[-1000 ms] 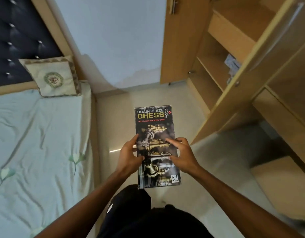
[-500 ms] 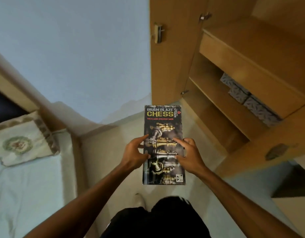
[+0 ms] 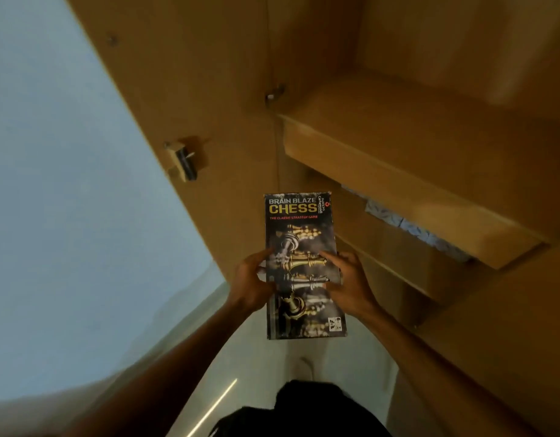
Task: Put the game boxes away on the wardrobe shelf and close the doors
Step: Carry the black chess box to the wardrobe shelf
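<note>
A dark chess game box with gold lettering is held flat in front of me, its title end pointing away. My left hand grips its left edge and my right hand grips its right edge, thumbs on the lid. Just beyond the box stands the open wooden wardrobe, with a thick upper shelf to the right and a lower shelf beneath it. The box is still outside the wardrobe, level with the lower shelf.
Patterned grey-white boxes sit on the lower shelf under the upper one. The open left wardrobe door carries a latch. A pale blue wall fills the left, and light floor lies below.
My view has swung up and right from the bed toward the wardrobe. The bed and pillow have left the view, and the chess box has come closer to the shelves, still in both hands.
</note>
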### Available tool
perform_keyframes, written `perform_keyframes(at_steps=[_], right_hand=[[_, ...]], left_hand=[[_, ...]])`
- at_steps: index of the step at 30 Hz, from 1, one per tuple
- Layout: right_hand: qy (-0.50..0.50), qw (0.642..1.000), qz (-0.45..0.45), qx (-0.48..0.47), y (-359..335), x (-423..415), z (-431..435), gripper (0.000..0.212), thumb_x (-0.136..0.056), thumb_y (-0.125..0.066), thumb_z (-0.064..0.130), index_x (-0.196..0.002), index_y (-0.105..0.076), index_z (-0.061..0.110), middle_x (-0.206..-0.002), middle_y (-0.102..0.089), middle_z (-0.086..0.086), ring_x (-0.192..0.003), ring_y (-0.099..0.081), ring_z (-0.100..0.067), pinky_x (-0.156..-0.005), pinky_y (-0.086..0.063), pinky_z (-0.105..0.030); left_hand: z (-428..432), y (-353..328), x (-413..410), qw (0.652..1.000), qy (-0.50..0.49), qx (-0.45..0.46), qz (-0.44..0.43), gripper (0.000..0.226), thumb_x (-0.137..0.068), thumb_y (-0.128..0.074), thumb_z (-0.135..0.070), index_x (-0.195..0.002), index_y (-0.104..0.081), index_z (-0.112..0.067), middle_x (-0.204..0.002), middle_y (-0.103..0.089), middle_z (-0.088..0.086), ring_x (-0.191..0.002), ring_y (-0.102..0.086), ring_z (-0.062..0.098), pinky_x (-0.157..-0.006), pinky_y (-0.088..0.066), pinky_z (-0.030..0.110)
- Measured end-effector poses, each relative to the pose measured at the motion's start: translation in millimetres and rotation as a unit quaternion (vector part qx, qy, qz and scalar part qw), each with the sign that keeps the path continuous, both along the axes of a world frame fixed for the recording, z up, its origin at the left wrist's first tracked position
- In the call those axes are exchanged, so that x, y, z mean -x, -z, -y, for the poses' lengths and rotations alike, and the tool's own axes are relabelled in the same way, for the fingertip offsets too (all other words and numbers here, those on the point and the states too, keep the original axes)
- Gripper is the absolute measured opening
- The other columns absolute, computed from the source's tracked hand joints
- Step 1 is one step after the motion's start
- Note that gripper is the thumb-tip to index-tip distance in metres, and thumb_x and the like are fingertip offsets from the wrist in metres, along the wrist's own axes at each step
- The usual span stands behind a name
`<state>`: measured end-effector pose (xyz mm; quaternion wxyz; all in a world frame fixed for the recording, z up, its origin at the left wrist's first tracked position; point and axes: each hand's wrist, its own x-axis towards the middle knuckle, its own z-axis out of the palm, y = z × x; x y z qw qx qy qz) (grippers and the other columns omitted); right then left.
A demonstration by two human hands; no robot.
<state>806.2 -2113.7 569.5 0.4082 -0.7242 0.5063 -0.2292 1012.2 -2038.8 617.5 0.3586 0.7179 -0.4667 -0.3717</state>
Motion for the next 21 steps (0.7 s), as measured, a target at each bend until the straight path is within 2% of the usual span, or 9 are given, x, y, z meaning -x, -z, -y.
perform_keyframes(at_steps=[2,5,9,11,12,14,16,18,21], right_hand=[[0.010,1.000,0.006,0.014,-9,-8,46,0.072,-0.074,-0.072,-0.006,-0.136,-0.050,0.025,-0.121,-0.040,0.001,-0.118,-0.042,-0.014,-0.081,-0.035,0.002],[0.028,0.999,0.009,0.035,-23,-17,117,0.073,-0.074,-0.067,-0.010,-0.135,-0.050,0.026,-0.122,-0.041,0.000,-0.118,-0.043,-0.015,-0.081,-0.038,-0.002],[0.040,0.997,0.010,0.058,-40,-28,208,0.071,-0.075,-0.068,-0.008,-0.136,-0.051,0.025,-0.124,-0.041,-0.002,-0.119,-0.042,-0.014,-0.082,-0.034,0.004],[0.043,0.996,0.007,0.076,-48,-36,258,0.071,-0.075,-0.070,-0.007,-0.135,-0.051,0.025,-0.125,-0.041,-0.003,-0.120,-0.041,-0.016,-0.086,-0.035,0.001],[0.044,0.995,0.004,0.088,-50,-40,282,0.070,-0.075,-0.071,-0.007,-0.135,-0.051,0.023,-0.125,-0.042,-0.002,-0.121,-0.041,-0.018,-0.091,-0.037,-0.004],[0.052,0.993,0.010,0.103,-56,-48,336,0.071,-0.073,-0.071,-0.007,-0.135,-0.052,0.022,-0.124,-0.043,0.000,-0.123,-0.043,-0.022,-0.099,-0.045,-0.026],[0.041,0.993,0.024,0.111,-63,-55,383,0.075,-0.069,-0.074,-0.006,-0.134,-0.053,0.025,-0.129,-0.052,-0.003,-0.123,-0.051,-0.022,-0.096,-0.052,-0.039],[0.042,0.992,0.050,0.104,-68,-62,422,0.076,-0.065,-0.080,-0.005,-0.133,-0.054,0.017,-0.126,-0.062,-0.006,-0.112,-0.064,-0.017,-0.087,-0.058,-0.034],[0.064,0.991,0.102,0.056,-83,-74,462,0.066,-0.067,-0.073,-0.017,-0.127,-0.055,0.006,-0.108,-0.062,0.010,-0.089,-0.064,0.014,-0.070,-0.054,-0.009]], left_hand=[[50,-8,-10,1.000,0.017,0.009,-0.017,0.068,-0.075,-0.079,-0.010,-0.136,-0.051,-0.022,-0.119,-0.058,-0.005,-0.090,-0.057,0.004,-0.060,-0.051,0.016],[125,-20,-21,0.998,0.033,0.029,-0.035,0.066,-0.073,-0.079,-0.006,-0.132,-0.054,-0.023,-0.116,-0.061,-0.005,-0.096,-0.062,0.014,-0.064,-0.059,0.029],[224,-34,-38,0.996,0.062,0.054,-0.038,0.066,-0.073,-0.076,0.003,-0.133,-0.054,-0.015,-0.111,-0.059,-0.006,-0.081,-0.059,0.002,-0.051,-0.051,0.012],[282,-37,-47,0.995,0.069,0.056,-0.041,0.069,-0.072,-0.075,0.007,-0.133,-0.053,-0.013,-0.109,-0.059,-0.005,-0.077,-0.056,0.001,-0.050,-0.049,0.009],[308,-37,-52,0.995,0.076,0.060,-0.040,0.069,-0.071,-0.074,0.009,-0.133,-0.054,-0.012,-0.110,-0.060,-0.003,-0.077,-0.057,0.002,-0.052,-0.049,0.008],[370,-37,-64,0.992,0.090,0.068,-0.049,0.068,-0.069,-0.075,0.012,-0.131,-0.056,-0.009,-0.114,-0.062,0.001,-0.077,-0.059,0.003,-0.057,-0.051,0.009],[423,-38,-73,0.991,0.104,0.077,-0.047,0.068,-0.067,-0.075,0.013,-0.129,-0.057,-0.009,-0.118,-0.063,0.002,-0.077,-0.063,0.006,-0.061,-0.055,0.015],[471,-41,-78,0.988,0.119,0.080,-0.051,0.066,-0.067,-0.075,0.014,-0.127,-0.057,-0.008,-0.118,-0.062,0.003,-0.082,-0.065,0.013,-0.064,-0.057,0.021],[535,-40,-82,0.987,0.137,0.065,-0.055,0.067,-0.066,-0.078,0.012,-0.126,-0.057,-0.005,-0.128,-0.059,0.010,-0.105,-0.063,0.028,-0.083,-0.057,0.042]])
